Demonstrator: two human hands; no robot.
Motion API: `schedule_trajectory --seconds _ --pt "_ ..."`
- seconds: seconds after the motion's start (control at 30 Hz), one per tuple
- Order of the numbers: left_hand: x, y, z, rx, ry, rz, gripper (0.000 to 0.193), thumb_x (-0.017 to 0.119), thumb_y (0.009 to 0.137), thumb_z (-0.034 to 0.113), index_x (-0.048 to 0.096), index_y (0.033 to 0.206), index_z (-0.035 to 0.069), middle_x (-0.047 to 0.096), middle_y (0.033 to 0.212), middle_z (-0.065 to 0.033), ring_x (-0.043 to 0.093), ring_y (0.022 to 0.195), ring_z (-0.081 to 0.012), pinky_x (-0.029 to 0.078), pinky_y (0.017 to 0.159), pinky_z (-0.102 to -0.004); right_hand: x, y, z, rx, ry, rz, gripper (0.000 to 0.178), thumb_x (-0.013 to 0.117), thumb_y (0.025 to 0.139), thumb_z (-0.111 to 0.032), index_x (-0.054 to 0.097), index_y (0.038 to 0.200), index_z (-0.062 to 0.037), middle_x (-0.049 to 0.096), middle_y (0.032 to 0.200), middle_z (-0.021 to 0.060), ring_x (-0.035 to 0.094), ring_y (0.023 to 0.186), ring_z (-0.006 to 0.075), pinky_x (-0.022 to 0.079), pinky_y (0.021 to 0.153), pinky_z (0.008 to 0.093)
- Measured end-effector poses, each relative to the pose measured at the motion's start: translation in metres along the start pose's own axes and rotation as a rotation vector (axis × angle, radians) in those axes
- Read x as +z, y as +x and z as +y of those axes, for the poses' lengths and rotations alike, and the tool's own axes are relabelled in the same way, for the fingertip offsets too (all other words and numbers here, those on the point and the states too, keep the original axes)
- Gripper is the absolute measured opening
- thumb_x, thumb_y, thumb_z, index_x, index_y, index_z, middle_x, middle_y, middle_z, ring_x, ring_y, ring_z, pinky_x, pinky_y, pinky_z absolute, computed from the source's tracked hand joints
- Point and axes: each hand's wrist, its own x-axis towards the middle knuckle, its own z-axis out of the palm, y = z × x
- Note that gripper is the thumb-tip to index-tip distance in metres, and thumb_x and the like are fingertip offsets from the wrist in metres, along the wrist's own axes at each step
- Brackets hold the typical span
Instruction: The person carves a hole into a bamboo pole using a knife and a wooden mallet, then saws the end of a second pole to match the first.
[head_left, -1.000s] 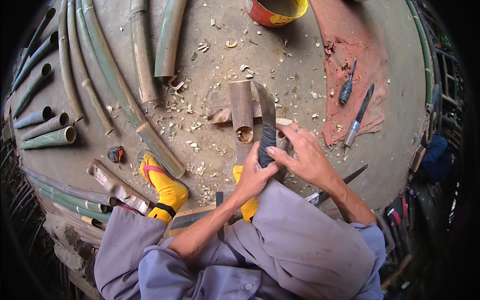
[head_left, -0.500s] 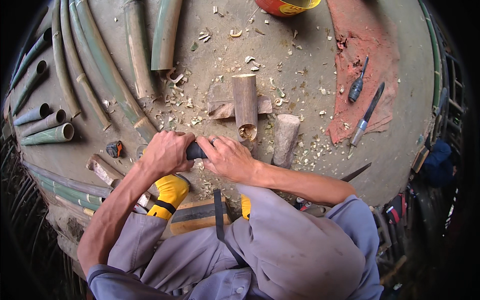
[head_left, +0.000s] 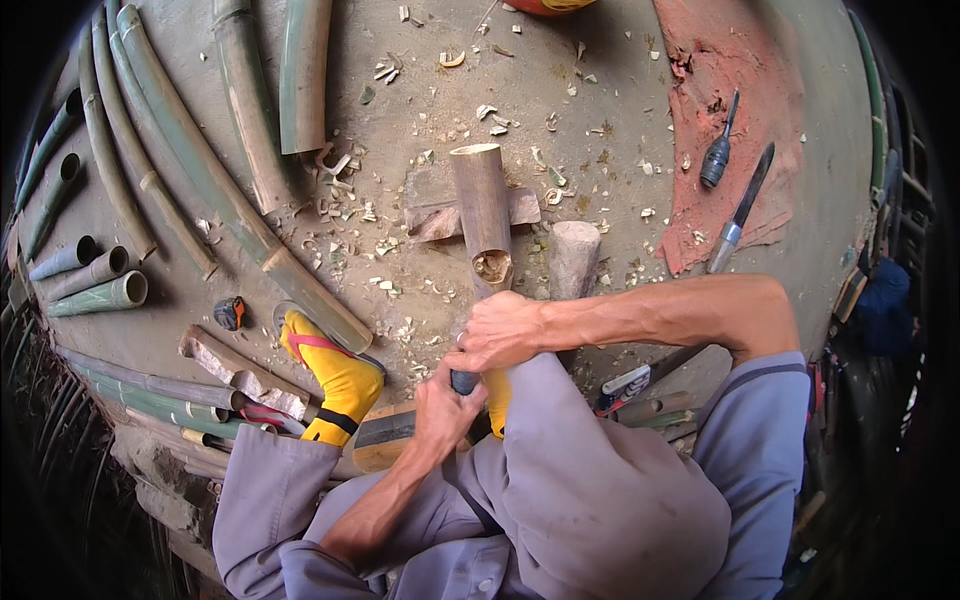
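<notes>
Both my hands are closed on a dark cylindrical handle (head_left: 463,382) in front of my knees. My left hand (head_left: 442,408) wraps its lower part, while my right hand (head_left: 503,332) is curled just above; the rest of the handle is hidden. Beyond my right hand, a short brown bamboo tube (head_left: 480,195) is propped across a flat rough piece (head_left: 430,222). Its near end is cut at a slant and looks packed with pale bits. A thick rounded wooden billet (head_left: 575,260) lies right of the tube, partly behind my right forearm.
Long green bamboo poles (head_left: 190,140) lie at the left, near a tape measure (head_left: 229,312). On a red cloth (head_left: 700,90) rest a dark-handled pointed tool (head_left: 716,158) and a long knife (head_left: 742,210). Pale shavings litter the floor. My yellow-socked foot (head_left: 345,385) is at left.
My hands have swung from side by side to one above the other. The dark handle moved right and nearer my body. My left hand came down; my right hand shifted right.
</notes>
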Motion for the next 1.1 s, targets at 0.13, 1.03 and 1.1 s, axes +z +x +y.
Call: schedule_trajectory --seconds 0.13,1.03,1.1 --pt "0.041 0.008 -0.019 0.058 -0.197 0.132 0.047 0.072 0.070 0.024 0.061 0.112 0.007 0.067 0.079 -0.0221 0.067 0.073 -0.0380 0.052 0.066 -0.0434 0.016 -0.004 -0.007 0.074 -0.051 -0.038 0.010 0.057 0.080 -0.017 0.064 0.081 -0.0094 0.067 0.067 0.0092 0.068 0.064 0.0282 0.052 0.046 0.0406" --pt "-0.128 0.144 0.210 0.924 1.574 -0.165 0.009 0.067 0.062 0.013 0.064 0.071 0.011 0.061 0.060 -0.0056 0.059 0.055 -0.0223 0.047 0.051 -0.0368 -0.024 0.032 0.011 0.923 0.342 1.310 0.029 0.058 0.079 0.002 0.045 0.105 0.0000 0.060 0.079 0.0249 0.064 0.073 0.0404 0.052 0.062 0.0496" --pt "-0.140 0.145 0.187 0.819 1.429 -0.214 0.018 0.068 0.057 0.015 0.066 0.074 0.012 0.061 0.059 -0.0052 0.058 0.052 -0.0223 0.048 0.052 -0.0375 -0.021 0.035 0.011 0.909 0.279 1.181 0.024 0.060 0.081 -0.001 0.045 0.100 -0.0011 0.060 0.073 0.0262 0.065 0.065 0.0400 0.052 0.054 0.0495"
